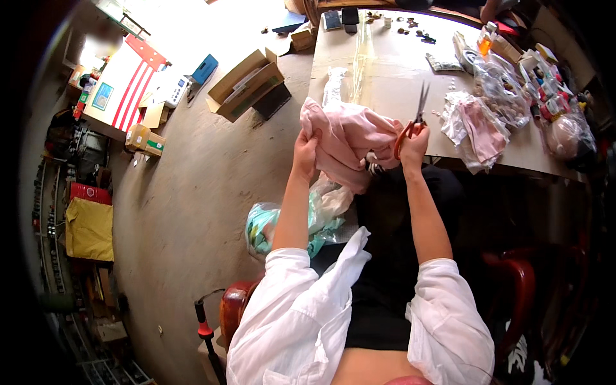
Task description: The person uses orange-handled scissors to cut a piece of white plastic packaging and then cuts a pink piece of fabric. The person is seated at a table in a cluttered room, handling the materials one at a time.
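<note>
A pink cloth [353, 138], looking like a garment, hangs over the near edge of the table in loose folds. Its left end is gripped by my left hand [307, 153], fingers closed round the fabric. My right hand [414, 144] is closed on scissors [418, 112] with orange handles, their blades pointing up and away over the table. The scissors' handle and that hand lie against the cloth's right end. A strip of white lace [334, 86] lies on the table just beyond the cloth.
On the table [391, 64], a white-and-pink cloth pile [478, 131] and several stuffed plastic bags [504, 90] lie to the right. An orange bottle [486, 40] stands behind them. Below my left forearm sits a bag of green cloth [263, 228]. An open cardboard box [247, 83] stands left of the table.
</note>
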The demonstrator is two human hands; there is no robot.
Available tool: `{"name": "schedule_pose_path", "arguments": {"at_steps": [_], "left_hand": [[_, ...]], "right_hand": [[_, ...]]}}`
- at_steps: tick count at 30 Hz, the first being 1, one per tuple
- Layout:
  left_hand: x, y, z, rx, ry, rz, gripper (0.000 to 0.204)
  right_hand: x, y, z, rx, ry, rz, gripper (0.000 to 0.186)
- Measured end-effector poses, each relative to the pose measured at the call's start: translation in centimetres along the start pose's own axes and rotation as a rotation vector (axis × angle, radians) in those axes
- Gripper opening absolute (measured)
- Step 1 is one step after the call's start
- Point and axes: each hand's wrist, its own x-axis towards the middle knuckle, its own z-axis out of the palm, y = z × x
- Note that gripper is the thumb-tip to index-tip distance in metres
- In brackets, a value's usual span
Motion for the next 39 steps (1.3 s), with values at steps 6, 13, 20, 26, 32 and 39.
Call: {"name": "schedule_pose_path", "arguments": {"at_steps": [6,13,20,26,32,39], "left_hand": [[-4.6,-0.7,-0.9,-0.068,-0.082,0.016,0.031],[-6.7,-2.4,2.4,-0.204,-0.135,-0.148,0.032],[-6.9,-2.4,4.0,-0.348,-0.026,-0.147,0.033],[-5.9,-3.9,1.1,-0.415,-0.02,-0.047,0.032],[-6.6,-2.6,-0.8,-0.569,-0.047,-0.008,0.034],[-7.9,-1.9,-2.4,-0.681,-0.113,0.054,0.047]], "right_hand": [[-2.1,-7.1,-1.8,0.418,-0.303,0.19,0.035],[-4.4,-8.4,-2.3,0.446,-0.862,0.26,0.024],[-3.8,-7.9,-2.6,0.513,-0.818,0.315,0.024],[-3.3,-6.4,-2.4,0.531,-0.685,0.371,0.02],[-2.1,-7.6,-3.2,0.762,-0.524,0.48,0.017],[-1.9,-5.2,-2.8,0.674,-0.452,0.47,0.016]]}}
